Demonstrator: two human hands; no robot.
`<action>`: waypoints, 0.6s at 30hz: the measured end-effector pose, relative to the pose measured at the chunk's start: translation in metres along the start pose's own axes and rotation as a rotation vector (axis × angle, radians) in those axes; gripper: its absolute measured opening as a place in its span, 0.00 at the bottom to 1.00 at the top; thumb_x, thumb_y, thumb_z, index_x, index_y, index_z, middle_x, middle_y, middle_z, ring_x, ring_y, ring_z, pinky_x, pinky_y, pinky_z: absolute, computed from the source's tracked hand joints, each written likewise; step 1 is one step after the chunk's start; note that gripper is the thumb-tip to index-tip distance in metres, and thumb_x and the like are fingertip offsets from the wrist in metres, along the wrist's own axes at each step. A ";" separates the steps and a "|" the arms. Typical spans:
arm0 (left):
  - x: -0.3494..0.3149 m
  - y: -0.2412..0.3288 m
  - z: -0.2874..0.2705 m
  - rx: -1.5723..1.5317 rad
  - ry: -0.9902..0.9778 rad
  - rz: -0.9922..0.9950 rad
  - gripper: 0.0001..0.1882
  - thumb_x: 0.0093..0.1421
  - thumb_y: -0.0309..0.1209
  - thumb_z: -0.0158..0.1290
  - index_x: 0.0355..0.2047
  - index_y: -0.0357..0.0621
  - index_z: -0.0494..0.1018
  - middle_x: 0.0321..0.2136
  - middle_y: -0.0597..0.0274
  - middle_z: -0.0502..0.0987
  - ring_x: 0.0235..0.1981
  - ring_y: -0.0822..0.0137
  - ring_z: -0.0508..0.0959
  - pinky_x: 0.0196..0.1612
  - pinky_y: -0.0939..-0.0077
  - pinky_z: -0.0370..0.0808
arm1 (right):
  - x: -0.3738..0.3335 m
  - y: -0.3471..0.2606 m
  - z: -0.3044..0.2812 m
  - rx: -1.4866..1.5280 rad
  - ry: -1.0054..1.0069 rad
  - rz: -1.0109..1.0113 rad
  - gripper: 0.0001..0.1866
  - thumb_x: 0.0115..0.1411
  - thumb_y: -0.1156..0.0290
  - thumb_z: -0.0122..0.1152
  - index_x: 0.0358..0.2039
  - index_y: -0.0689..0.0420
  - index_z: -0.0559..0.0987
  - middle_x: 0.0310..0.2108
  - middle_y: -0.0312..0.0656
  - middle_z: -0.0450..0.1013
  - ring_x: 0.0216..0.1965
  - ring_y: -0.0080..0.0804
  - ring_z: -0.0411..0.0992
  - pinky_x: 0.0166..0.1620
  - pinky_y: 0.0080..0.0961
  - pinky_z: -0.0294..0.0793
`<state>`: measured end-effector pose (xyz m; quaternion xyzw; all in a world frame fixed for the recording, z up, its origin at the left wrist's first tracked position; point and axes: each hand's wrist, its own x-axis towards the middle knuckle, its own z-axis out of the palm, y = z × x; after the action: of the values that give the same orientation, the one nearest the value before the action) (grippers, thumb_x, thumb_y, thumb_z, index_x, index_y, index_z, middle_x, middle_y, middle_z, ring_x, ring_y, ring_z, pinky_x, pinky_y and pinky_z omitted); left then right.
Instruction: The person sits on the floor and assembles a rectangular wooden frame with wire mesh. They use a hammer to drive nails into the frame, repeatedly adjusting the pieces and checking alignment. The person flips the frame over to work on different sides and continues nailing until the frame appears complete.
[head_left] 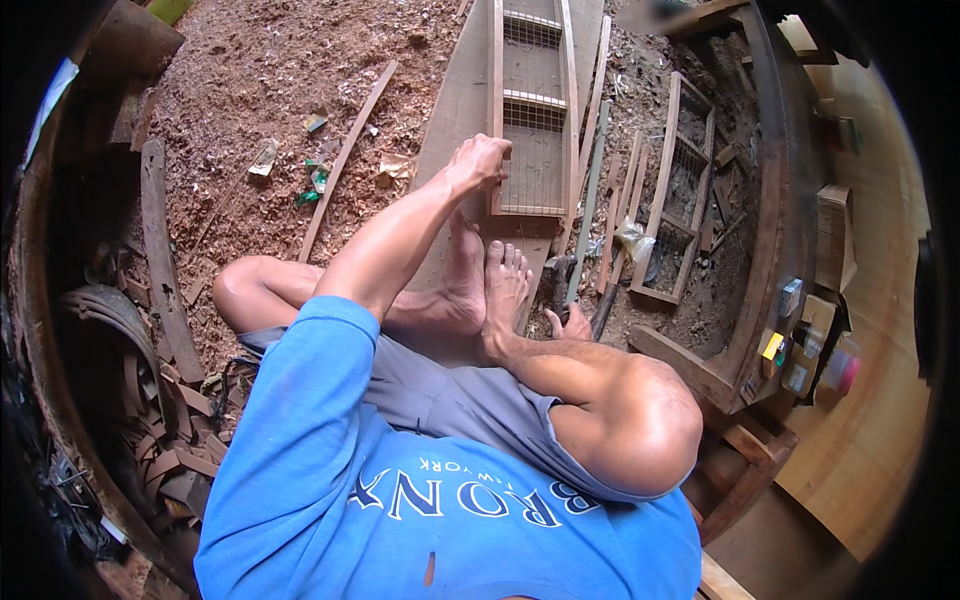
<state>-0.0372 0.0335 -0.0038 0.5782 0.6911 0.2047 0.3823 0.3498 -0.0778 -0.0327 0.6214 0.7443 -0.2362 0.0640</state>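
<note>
A long wooden frame with wire mesh panels (532,185) lies ahead of me on a wide flat board (455,110). My left hand (482,162) is closed at the frame's left rail, its fingers curled over the wood; any small thing in the fingertips is too small to make out. Low beside my feet, partly hidden behind my right leg, my right hand (572,326) is around the handle end of a dark-headed hammer (561,275). Both bare feet (508,280) rest at the near end of the frame.
A second mesh frame (680,190) lies at the right among loose wooden strips (622,210) and a clear plastic bag (634,240). Wood shavings (250,90) cover the ground, with a long strip (345,165) on them. A wooden bench (765,220) holding small boxes (815,330) borders the right.
</note>
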 end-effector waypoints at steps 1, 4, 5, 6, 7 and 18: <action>0.001 -0.001 0.000 0.009 0.007 0.001 0.20 0.53 0.31 0.65 0.46 0.42 0.78 0.38 0.46 0.82 0.44 0.45 0.81 0.49 0.56 0.78 | -0.010 -0.022 -0.022 -0.007 -0.030 0.015 0.20 0.61 0.57 0.63 0.48 0.56 0.75 0.33 0.49 0.77 0.38 0.46 0.76 0.44 0.45 0.75; 0.001 -0.003 0.003 0.013 -0.014 -0.027 0.19 0.52 0.34 0.67 0.44 0.45 0.78 0.41 0.47 0.82 0.46 0.46 0.81 0.49 0.53 0.78 | -0.045 -0.143 -0.151 0.046 -0.185 -0.170 0.18 0.57 0.62 0.60 0.46 0.55 0.78 0.40 0.49 0.77 0.43 0.49 0.75 0.48 0.43 0.74; 0.002 -0.004 0.002 0.017 -0.004 -0.018 0.20 0.51 0.34 0.67 0.44 0.45 0.78 0.39 0.48 0.82 0.45 0.47 0.81 0.49 0.54 0.78 | -0.063 -0.183 -0.206 0.085 -0.315 -0.328 0.18 0.56 0.63 0.59 0.46 0.55 0.78 0.43 0.49 0.76 0.44 0.50 0.74 0.49 0.42 0.74; 0.002 -0.004 0.003 0.025 0.008 -0.012 0.20 0.51 0.33 0.67 0.45 0.44 0.78 0.37 0.49 0.82 0.44 0.48 0.82 0.48 0.55 0.78 | -0.077 -0.211 -0.256 0.115 -0.435 -0.461 0.17 0.55 0.65 0.58 0.46 0.55 0.79 0.45 0.49 0.76 0.46 0.51 0.74 0.50 0.41 0.73; 0.002 -0.005 0.002 0.042 0.019 -0.002 0.21 0.51 0.33 0.67 0.45 0.44 0.78 0.35 0.50 0.83 0.43 0.49 0.82 0.47 0.56 0.78 | -0.085 -0.244 -0.285 0.137 -0.521 -0.549 0.18 0.54 0.67 0.58 0.45 0.55 0.80 0.47 0.49 0.76 0.48 0.52 0.73 0.51 0.40 0.73; 0.002 -0.005 -0.001 0.180 0.000 0.016 0.20 0.52 0.42 0.65 0.45 0.56 0.79 0.34 0.55 0.84 0.40 0.51 0.83 0.43 0.54 0.78 | 0.028 -0.104 -0.073 0.431 -0.023 -0.347 0.17 0.69 0.66 0.54 0.57 0.55 0.71 0.31 0.53 0.79 0.31 0.47 0.81 0.33 0.38 0.77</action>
<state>-0.0416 0.0339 -0.0070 0.6155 0.7023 0.1449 0.3271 0.2589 -0.0336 0.0490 0.4811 0.7715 -0.4033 -0.1027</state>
